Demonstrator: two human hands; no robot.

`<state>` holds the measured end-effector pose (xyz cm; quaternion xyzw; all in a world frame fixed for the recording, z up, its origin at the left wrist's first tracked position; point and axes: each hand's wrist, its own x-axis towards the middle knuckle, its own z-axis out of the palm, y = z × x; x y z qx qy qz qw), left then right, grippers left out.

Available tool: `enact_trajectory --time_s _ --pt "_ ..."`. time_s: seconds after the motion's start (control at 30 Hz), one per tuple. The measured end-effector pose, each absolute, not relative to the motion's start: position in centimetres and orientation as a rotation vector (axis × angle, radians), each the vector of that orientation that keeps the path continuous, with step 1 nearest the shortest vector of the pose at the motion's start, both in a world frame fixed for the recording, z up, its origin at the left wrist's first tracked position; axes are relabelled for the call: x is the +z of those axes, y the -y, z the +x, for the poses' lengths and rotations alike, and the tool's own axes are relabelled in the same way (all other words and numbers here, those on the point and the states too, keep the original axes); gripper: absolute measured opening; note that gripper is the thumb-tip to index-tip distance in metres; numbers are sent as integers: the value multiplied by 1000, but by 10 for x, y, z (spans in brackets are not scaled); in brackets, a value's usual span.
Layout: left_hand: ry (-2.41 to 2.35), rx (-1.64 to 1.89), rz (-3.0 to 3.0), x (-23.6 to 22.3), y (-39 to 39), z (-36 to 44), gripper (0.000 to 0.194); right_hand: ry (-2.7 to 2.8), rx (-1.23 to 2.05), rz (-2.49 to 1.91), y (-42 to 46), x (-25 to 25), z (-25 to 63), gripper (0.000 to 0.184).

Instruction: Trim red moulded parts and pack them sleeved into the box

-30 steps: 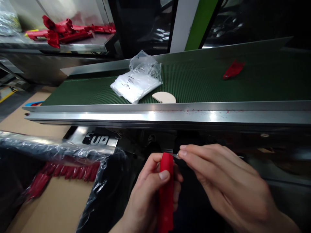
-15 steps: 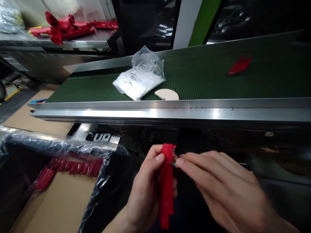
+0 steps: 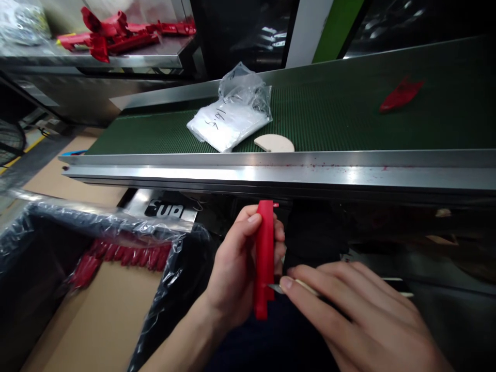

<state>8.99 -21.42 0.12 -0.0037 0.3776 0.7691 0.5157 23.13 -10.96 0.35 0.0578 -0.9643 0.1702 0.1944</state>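
Observation:
My left hand (image 3: 236, 263) is wrapped round a long red plastic part (image 3: 264, 253), held nearly upright in front of the conveyor. Its thumb presses on the near face and the other fingers show behind. In my right hand (image 3: 360, 310) is a small craft knife (image 3: 276, 288) with a pointed blade and a pale handle, mostly covered by the fingers. The blade tip is at the lower right edge of the red part; whether it touches is hard to tell.
A green conveyor belt (image 3: 163, 129) with a metal rail (image 3: 232, 173) runs across. On it lie a plastic bag (image 3: 232, 121), a pale curved piece (image 3: 274, 143) and a red part (image 3: 401, 95). Left is a plastic-lined box (image 3: 93, 320) holding red pieces (image 3: 132, 254); more red parts (image 3: 116, 33) lie behind.
My right hand has moved the knife down from the upper end of the red part to its lower end. My left hand has raised the part a little.

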Motion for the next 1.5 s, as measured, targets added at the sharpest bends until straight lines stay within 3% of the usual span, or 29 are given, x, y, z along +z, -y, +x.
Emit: enact_trajectory --time_s 0.27,0.43,0.57,0.63,0.73,0.77,0.83,0.9,1.03,1.2,1.5 --pt "-887 1869 -32 2 211 83 14 2637 622 67 113 3 238 33" --pt "-886 1816 -66 3 214 89 15 2458 799 -241 109 3 223 34" --pt "-935 1784 -29 -1 220 101 22 2475 1084 -362 101 3 202 58" --pt "-935 1731 1 -5 224 105 26 2444 1224 -392 96 6 194 48" --pt "-950 1691 63 -11 228 108 29 2375 1403 -352 88 10 184 5" --pt "-993 1672 102 -13 229 108 29 2358 1418 -351 86 10 182 9" --pt "-1100 1607 198 -15 230 107 31 2327 1354 -419 84 8 181 15" --pt "-1160 1556 258 -15 231 106 29 2286 1250 -529 83 4 184 7" --pt "-1042 1625 216 -13 231 104 20 2377 1159 -447 81 -3 198 39" --pt "-953 1686 177 -13 229 102 19 2464 797 -55 83 -2 213 41" --pt "-1022 1697 203 -14 232 103 17 2493 545 -11 84 -4 215 47"
